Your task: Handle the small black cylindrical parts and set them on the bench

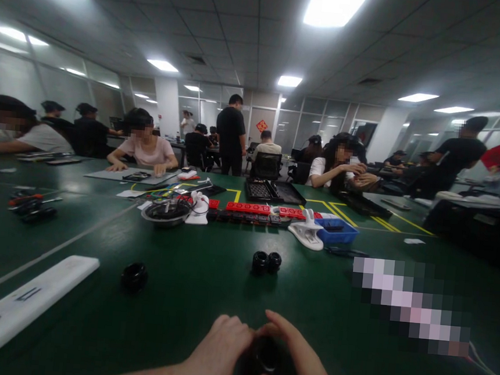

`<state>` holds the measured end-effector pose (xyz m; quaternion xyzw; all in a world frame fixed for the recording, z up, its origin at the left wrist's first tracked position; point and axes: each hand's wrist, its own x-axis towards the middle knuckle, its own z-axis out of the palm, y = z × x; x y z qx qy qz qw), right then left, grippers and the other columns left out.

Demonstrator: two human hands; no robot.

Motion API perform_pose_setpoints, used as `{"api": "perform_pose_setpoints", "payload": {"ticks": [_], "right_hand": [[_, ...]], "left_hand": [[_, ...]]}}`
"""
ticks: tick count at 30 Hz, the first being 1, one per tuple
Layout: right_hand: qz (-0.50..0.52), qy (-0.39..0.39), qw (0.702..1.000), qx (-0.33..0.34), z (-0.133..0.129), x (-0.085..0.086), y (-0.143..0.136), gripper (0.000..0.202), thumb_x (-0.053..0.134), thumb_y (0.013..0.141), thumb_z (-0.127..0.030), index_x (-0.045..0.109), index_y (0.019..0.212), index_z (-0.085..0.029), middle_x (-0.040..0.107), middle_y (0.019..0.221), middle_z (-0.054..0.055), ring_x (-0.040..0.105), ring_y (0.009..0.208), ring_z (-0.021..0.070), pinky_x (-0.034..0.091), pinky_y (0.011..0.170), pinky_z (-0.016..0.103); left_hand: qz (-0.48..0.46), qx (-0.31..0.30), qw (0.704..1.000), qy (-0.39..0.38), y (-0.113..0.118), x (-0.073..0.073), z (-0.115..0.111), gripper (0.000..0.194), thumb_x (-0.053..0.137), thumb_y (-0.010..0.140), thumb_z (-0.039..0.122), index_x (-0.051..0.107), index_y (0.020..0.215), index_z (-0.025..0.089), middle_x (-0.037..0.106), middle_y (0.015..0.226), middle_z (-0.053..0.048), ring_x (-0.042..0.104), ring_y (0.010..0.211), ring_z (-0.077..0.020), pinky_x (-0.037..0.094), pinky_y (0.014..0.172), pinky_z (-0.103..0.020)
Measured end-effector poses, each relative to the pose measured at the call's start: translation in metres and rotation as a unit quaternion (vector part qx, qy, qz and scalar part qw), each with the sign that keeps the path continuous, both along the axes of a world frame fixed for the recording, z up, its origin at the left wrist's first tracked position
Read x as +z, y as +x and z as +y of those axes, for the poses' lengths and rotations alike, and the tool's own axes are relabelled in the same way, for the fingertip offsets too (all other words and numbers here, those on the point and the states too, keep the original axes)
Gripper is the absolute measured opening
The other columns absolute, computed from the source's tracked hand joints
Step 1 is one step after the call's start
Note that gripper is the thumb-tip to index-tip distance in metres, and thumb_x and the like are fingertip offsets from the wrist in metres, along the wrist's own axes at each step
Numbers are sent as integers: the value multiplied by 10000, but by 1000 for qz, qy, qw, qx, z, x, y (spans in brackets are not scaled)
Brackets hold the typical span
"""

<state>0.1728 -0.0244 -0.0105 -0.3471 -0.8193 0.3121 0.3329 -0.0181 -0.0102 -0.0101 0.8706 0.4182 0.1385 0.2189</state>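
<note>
Low in the view, a black ring-shaped part [267, 357] with a round opening sits between my two hands. My left hand [222, 348] is closed on it from the left, its fingers bent and partly hidden. From the right, my right hand [305, 358] wraps round it with thumb and forefinger curved. Similar glossy black parts lie ahead: a pair side by side, the left black ring [260, 262] and the right black ring [274, 262], plus a single black ring [134, 276] farther left. All rest on the green table [189, 281].
A long white device [30, 302] lies at left; a pixelated object [412, 307] lies at right. Farther back are red power strips [250, 208], a white clip [308, 230], a blue bin [337, 233], a round dark tray [166, 212] and tools [33, 205]. Several people work beyond.
</note>
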Motion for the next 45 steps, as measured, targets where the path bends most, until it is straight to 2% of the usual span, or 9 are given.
{"api": "perform_pose_setpoints", "payload": {"ticks": [4, 11, 19, 26, 29, 33, 38, 41, 45], "right_hand": [[-13, 8, 1000, 6, -1, 5, 0, 702, 592, 706, -283, 267, 1316, -164, 428, 1284, 161, 433, 1160, 297, 370, 949, 444], [-29, -21, 997, -61, -4, 8, -8, 626, 603, 632, -177, 384, 1219, -172, 569, 1059, 110, 551, 974, 258, 445, 858, 401], [-17, 15, 999, 23, -6, 12, -4, 652, 552, 664, -148, 313, 1271, -167, 481, 1228, 133, 479, 1114, 260, 407, 930, 404], [-28, -14, 997, -73, -10, 20, -8, 635, 607, 622, -159, 368, 1211, -169, 530, 1122, 127, 515, 1034, 277, 423, 891, 434], [-33, -21, 997, -69, -10, 19, -10, 579, 595, 630, -151, 402, 1176, -173, 558, 1081, 110, 546, 988, 253, 453, 862, 402], [-4, 34, 998, -50, -10, 15, -9, 532, 515, 642, -112, 418, 1160, -186, 578, 1077, 107, 562, 981, 238, 464, 854, 375], [-24, 31, 999, -21, -13, 17, -7, 625, 507, 632, -103, 369, 1238, -175, 518, 1197, 126, 508, 1083, 256, 421, 913, 405], [-27, 28, 998, -43, -13, 21, -7, 645, 538, 625, -124, 354, 1242, -154, 474, 1236, 146, 459, 1129, 274, 385, 941, 434], [-26, -1, 996, -83, -12, 23, -8, 567, 627, 627, -181, 434, 1160, -166, 537, 1126, 119, 514, 1031, 263, 424, 887, 410]], "left_hand": [[-25, -11, 1000, -9, -2, 2, -1, 399, 701, 646, 440, 542, 927, 205, 565, 881, 3, 482, 790, -188, 340, 719, -298], [-22, -7, 1000, -5, 1, 6, -4, 360, 683, 652, 357, 533, 947, 214, 567, 878, 11, 481, 802, -195, 335, 725, -305], [-23, 8, 1000, -13, 1, 7, -5, 367, 736, 609, 328, 552, 894, 190, 558, 880, -3, 477, 790, -192, 344, 722, -302], [-26, -1, 999, -21, 0, 11, -6, 356, 706, 646, 375, 545, 918, 211, 563, 873, 3, 478, 800, -199, 346, 724, -300], [-17, -2, 1000, -19, 1, 12, -6, 362, 701, 643, 346, 538, 936, 208, 558, 879, -1, 480, 810, -199, 345, 731, -302], [-5, 2, 1000, -19, 2, 13, -6, 350, 686, 639, 317, 532, 936, 214, 550, 870, 8, 482, 801, -191, 344, 728, -298], [-4, 7, 999, -36, 2, 15, -7, 415, 685, 646, 389, 534, 994, 220, 553, 914, -8, 471, 822, -209, 351, 735, -309], [-22, 4, 999, -31, 1, 14, -7, 389, 679, 663, 399, 550, 976, 208, 561, 928, -21, 469, 832, -215, 351, 752, -319], [-26, 0, 999, -39, 1, 11, -5, 338, 661, 678, 414, 558, 927, 210, 562, 893, -16, 470, 811, -213, 360, 717, -308]]}}
